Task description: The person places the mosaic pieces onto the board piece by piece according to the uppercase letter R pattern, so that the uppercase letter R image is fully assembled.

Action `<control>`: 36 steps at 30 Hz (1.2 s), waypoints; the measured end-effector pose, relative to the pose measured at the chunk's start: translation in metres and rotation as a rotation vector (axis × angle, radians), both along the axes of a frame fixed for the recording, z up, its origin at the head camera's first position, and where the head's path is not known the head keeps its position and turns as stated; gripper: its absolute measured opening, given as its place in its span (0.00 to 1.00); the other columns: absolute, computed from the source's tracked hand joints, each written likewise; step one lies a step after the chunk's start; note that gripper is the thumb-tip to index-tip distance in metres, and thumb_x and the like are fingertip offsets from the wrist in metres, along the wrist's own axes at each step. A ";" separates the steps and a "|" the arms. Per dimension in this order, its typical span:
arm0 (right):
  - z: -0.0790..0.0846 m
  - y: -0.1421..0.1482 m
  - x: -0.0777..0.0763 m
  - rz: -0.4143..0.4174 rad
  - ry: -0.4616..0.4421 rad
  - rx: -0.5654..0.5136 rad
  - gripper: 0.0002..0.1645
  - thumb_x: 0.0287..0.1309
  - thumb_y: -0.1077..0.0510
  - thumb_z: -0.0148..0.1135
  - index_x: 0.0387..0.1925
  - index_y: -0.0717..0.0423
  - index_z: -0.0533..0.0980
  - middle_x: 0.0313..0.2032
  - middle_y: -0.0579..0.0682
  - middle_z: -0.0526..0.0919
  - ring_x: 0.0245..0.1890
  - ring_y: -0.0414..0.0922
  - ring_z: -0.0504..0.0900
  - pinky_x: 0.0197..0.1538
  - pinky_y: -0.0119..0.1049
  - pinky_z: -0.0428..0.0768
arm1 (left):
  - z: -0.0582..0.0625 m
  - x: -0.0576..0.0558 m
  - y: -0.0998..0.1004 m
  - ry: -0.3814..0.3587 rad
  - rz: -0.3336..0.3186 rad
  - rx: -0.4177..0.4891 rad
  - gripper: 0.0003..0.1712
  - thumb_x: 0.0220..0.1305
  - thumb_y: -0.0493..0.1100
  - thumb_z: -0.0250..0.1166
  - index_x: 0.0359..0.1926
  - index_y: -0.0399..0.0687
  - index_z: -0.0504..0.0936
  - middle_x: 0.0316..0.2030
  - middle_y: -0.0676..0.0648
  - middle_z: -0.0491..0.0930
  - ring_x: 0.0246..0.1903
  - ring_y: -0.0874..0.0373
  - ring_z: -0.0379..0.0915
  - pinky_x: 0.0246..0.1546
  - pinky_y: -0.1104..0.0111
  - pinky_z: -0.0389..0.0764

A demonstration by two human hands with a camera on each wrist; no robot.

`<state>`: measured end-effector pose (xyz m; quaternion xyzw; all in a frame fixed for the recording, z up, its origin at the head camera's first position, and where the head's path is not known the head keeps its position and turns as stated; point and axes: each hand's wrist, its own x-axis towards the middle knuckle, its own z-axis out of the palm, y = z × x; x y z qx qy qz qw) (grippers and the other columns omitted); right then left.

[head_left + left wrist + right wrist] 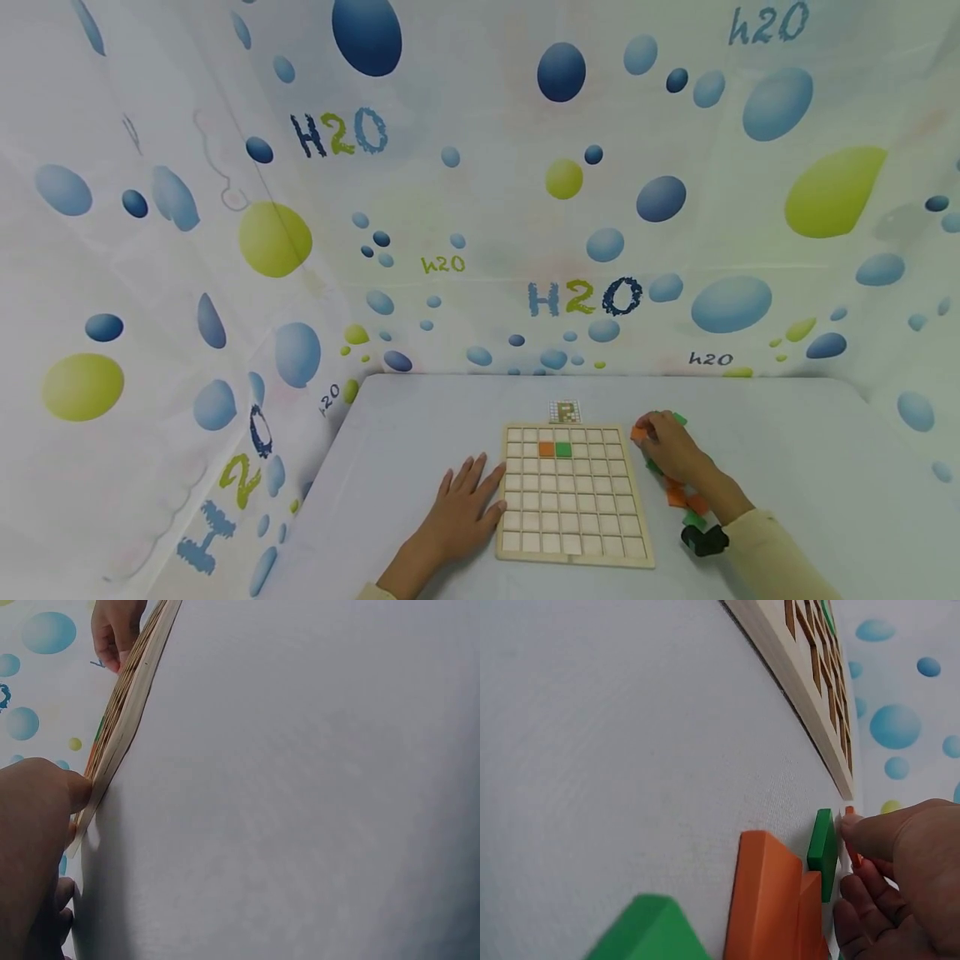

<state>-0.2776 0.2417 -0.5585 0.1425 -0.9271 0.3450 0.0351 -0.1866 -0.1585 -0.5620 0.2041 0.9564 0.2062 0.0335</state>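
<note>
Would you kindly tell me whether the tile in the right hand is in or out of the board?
Out: the right hand pinches the orange tile to the right of the board.

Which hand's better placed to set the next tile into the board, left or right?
Probably the right hand: it pinches an orange tile beside the wooden board, near the loose tiles. The left hand touches the board's left edge and holds no tile.

A small screened-off booth: sheeting (495, 200) printed with blue and green bubbles (731, 304) and H2O lettering (581, 297) rises behind and to the left of a plain pale tabletop (420, 417). What sort of building holds it cannot be told.
</note>
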 end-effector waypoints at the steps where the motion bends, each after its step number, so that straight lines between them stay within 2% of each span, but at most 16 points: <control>1: -0.001 -0.001 -0.001 -0.004 0.009 -0.008 0.11 0.69 0.65 0.65 0.49 0.69 0.78 0.44 0.60 0.77 0.44 0.51 0.78 0.48 0.47 0.81 | 0.000 0.000 0.000 -0.005 0.000 -0.004 0.35 0.82 0.61 0.49 0.83 0.59 0.61 0.82 0.37 0.54 0.82 0.34 0.46 0.75 0.30 0.47; 7: 0.001 -0.010 -0.005 -0.007 0.012 -0.047 0.12 0.70 0.64 0.63 0.52 0.66 0.79 0.46 0.58 0.78 0.47 0.52 0.78 0.51 0.50 0.81 | 0.002 0.002 0.000 -0.012 0.009 -0.021 0.35 0.82 0.62 0.48 0.83 0.60 0.60 0.83 0.39 0.53 0.82 0.37 0.46 0.76 0.32 0.48; 12: 0.008 -0.025 -0.004 0.007 -0.007 -0.023 0.12 0.71 0.63 0.64 0.53 0.63 0.79 0.48 0.57 0.78 0.49 0.53 0.79 0.54 0.53 0.80 | 0.004 0.003 0.000 -0.003 0.008 -0.015 0.35 0.82 0.62 0.49 0.83 0.60 0.61 0.83 0.39 0.54 0.82 0.36 0.47 0.76 0.32 0.49; 18: 0.012 -0.049 0.000 0.070 -0.053 0.012 0.13 0.69 0.62 0.67 0.52 0.63 0.80 0.46 0.55 0.79 0.46 0.50 0.79 0.52 0.51 0.81 | 0.003 0.001 0.000 -0.002 0.005 -0.021 0.35 0.82 0.62 0.49 0.83 0.59 0.60 0.83 0.39 0.54 0.82 0.36 0.46 0.76 0.32 0.49; 26: 0.005 -0.070 0.003 0.115 0.018 0.054 0.08 0.68 0.61 0.69 0.47 0.54 0.80 0.41 0.50 0.79 0.42 0.47 0.77 0.41 0.46 0.75 | 0.001 -0.001 0.000 0.002 0.007 -0.036 0.35 0.82 0.63 0.48 0.83 0.60 0.60 0.83 0.40 0.54 0.82 0.37 0.47 0.76 0.33 0.49; 31: 0.007 -0.075 0.007 0.134 0.063 0.040 0.03 0.69 0.61 0.68 0.42 0.52 0.82 0.42 0.50 0.80 0.44 0.48 0.79 0.43 0.49 0.75 | 0.000 -0.001 0.000 0.002 0.007 -0.038 0.36 0.82 0.63 0.47 0.83 0.61 0.60 0.83 0.40 0.53 0.82 0.38 0.46 0.76 0.33 0.49; 36: 0.006 -0.080 0.009 0.136 0.030 0.023 0.04 0.71 0.61 0.66 0.44 0.53 0.83 0.44 0.50 0.80 0.46 0.50 0.79 0.46 0.52 0.75 | -0.001 -0.002 0.000 0.006 0.006 -0.040 0.36 0.82 0.63 0.47 0.83 0.61 0.60 0.83 0.40 0.53 0.82 0.38 0.46 0.76 0.33 0.49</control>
